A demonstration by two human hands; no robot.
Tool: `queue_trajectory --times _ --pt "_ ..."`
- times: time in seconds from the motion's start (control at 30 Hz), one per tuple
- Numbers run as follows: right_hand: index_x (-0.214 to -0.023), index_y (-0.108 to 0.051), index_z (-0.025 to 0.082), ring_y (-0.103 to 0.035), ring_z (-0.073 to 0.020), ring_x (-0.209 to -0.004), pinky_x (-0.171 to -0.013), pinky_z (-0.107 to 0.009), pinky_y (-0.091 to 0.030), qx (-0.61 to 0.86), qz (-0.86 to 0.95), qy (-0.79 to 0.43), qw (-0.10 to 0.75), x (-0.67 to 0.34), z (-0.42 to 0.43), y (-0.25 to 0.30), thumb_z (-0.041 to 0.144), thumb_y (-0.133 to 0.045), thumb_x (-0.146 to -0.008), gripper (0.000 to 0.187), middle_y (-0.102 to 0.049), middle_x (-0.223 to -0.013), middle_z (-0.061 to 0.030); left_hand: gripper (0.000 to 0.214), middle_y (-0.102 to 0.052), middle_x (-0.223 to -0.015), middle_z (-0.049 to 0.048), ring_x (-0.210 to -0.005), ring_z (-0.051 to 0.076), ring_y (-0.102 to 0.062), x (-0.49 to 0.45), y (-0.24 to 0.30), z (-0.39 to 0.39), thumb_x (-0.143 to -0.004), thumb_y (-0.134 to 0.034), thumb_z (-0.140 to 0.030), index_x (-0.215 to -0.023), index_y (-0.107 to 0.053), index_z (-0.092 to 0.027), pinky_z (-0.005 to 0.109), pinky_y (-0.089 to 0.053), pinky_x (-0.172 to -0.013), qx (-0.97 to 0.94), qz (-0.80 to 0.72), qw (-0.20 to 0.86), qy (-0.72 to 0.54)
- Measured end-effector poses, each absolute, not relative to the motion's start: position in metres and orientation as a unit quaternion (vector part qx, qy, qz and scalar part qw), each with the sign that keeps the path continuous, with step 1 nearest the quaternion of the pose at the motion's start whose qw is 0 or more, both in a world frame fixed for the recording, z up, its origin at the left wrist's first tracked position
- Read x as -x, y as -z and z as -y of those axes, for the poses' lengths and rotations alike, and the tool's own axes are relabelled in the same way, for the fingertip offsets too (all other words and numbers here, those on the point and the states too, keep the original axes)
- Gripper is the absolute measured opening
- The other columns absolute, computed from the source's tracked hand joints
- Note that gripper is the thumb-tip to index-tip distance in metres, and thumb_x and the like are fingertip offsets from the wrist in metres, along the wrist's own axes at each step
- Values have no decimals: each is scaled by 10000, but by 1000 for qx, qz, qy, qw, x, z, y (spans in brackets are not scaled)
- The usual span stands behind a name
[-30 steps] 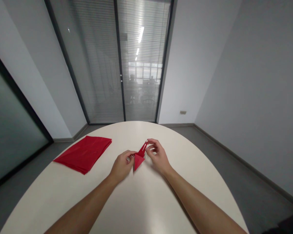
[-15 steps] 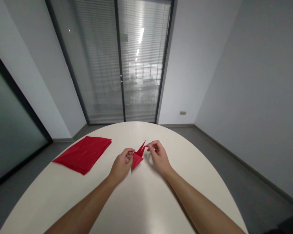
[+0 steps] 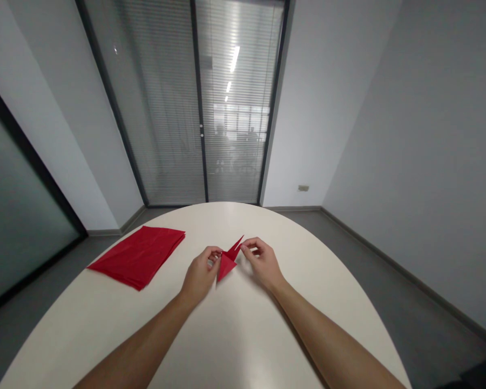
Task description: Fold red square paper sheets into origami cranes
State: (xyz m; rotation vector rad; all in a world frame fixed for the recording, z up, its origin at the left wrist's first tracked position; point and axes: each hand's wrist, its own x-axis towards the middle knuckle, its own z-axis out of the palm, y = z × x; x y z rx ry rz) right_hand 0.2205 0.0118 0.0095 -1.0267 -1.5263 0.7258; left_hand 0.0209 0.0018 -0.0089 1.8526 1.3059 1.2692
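Note:
A small piece of folded red origami paper (image 3: pixel 227 266) is held just over the middle of the table, with two narrow points sticking up and away and a broad triangular flap toward me. My left hand (image 3: pixel 202 273) pinches its left edge between thumb and fingers. At the tip of the right-hand narrow point, my right hand (image 3: pixel 262 260) has its thumb and index finger closed together; the fingertips cover the very end of that point. The other narrow point stands free between the hands.
A stack of red paper sheets (image 3: pixel 140 256) lies at the left of the round white table (image 3: pixel 235 335). The table's curved edge runs round the far side and right. Beyond it stand a glass partition with blinds (image 3: pixel 235 135) and grey walls.
My right hand has come down slightly, and the narrow point at its fingers now lies straighter rather than bent to the right. The left hand stays almost where it was.

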Motion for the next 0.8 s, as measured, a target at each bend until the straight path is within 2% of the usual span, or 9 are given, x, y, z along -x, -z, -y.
queue_trajectory --times 0.13,0.33,0.8 --pt "-873 -683 200 -645 -188 -809 -685 -292 -482 431 647 -295 556 -220 -12 -9 389 -648 -868 192 -708 -887 -49 190 -697 -893 36 -774 170 -656 -21 8 -2 -875 -530 -247 -1023 -640 -200 246 -479 -641 -686 -488 259 -473" --pt "-1000 -698 206 -666 -200 -858 -703 -306 -484 437 643 -296 554 -220 -14 -8 390 -646 -872 230 -740 -990 -70 185 -702 -882 32 -757 167 -654 -22 7 -1 -873 -535 -252 -1011 -649 -203 243 -473 -632 -685 -491 259 -472" --pt "-948 -746 217 -681 -223 -918 -721 -321 -486 445 652 -282 545 -221 -11 -11 395 -635 -885 219 -764 -998 -66 173 -685 -849 18 -695 155 -629 -21 6 1 -859 -545 -268 -985 -643 -203 245 -464 -629 -678 -498 263 -472"
